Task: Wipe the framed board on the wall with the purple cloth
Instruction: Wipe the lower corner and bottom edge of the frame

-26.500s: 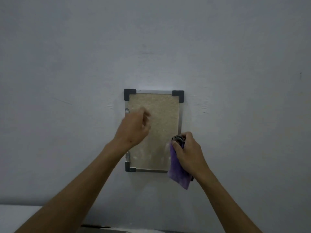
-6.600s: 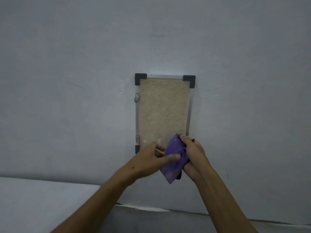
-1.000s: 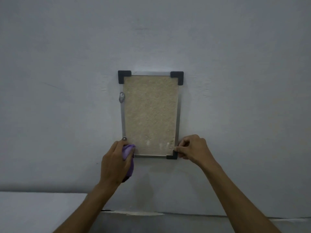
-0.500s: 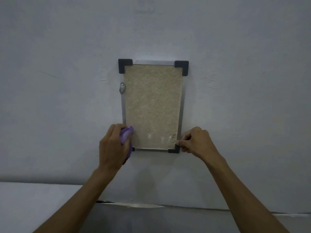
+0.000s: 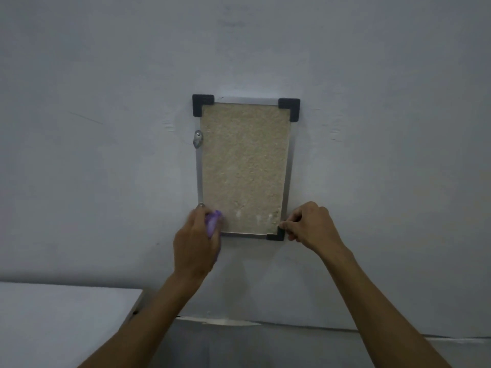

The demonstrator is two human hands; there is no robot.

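From the head camera, the board (image 5: 243, 168) hangs upright on a pale grey wall (image 5: 106, 128), a tall tan panel in a thin silver frame with black caps at three visible corners. The left hand (image 5: 195, 243) covers the lower left corner; its fingers are curled round a bunched purple cloth (image 5: 212, 224) and press it against the frame there, so that only a small fold of cloth shows between the fingers and the panel. The right hand (image 5: 310, 225) is at the lower right corner, fingers curled, with thumb and fingertips pinching the frame's edge just above the black cap (image 5: 276, 236). A metal clip (image 5: 198, 139) sits on the left side of the frame near the top, and a second small fixing shows just above the left hand. A few pale smudges mark the panel's lower part. Below left, a white ledge (image 5: 66, 314) juts from the wall.
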